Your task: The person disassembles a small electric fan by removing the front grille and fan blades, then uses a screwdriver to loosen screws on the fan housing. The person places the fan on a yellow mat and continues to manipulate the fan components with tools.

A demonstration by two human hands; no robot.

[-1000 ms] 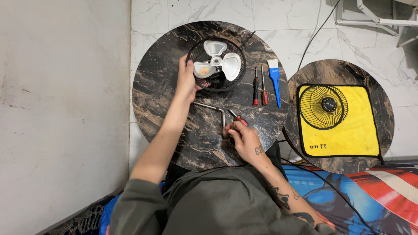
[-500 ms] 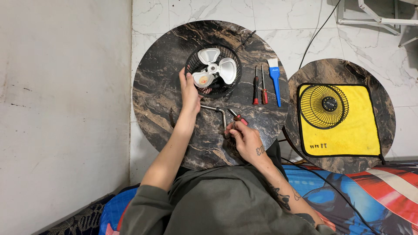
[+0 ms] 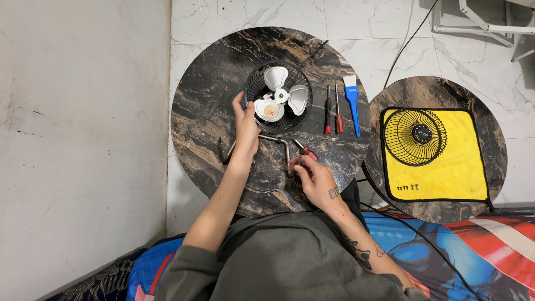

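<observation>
A small fan with white blades (image 3: 277, 99) lies face up in its black rear guard on a round dark marbled table (image 3: 212, 111). My left hand (image 3: 246, 125) rests at the guard's left rim, fingers on its edge, over the fan's bent metal stand (image 3: 277, 139). My right hand (image 3: 313, 177) lies on the table near the front edge, closed around a red-handled screwdriver (image 3: 305, 151) whose tip points up toward the fan.
Two red-handled screwdrivers (image 3: 332, 111) and a blue brush (image 3: 352, 100) lie right of the fan. A second round table holds a yellow cloth (image 3: 457, 167) with the black front grille (image 3: 415, 137) and several small screws (image 3: 407, 188). A black cable (image 3: 404, 44) crosses the tiled floor.
The fan blades have turned. My left hand slid down from the guard's left side toward its lower-left rim. My right hand has stayed on the screwdriver.
</observation>
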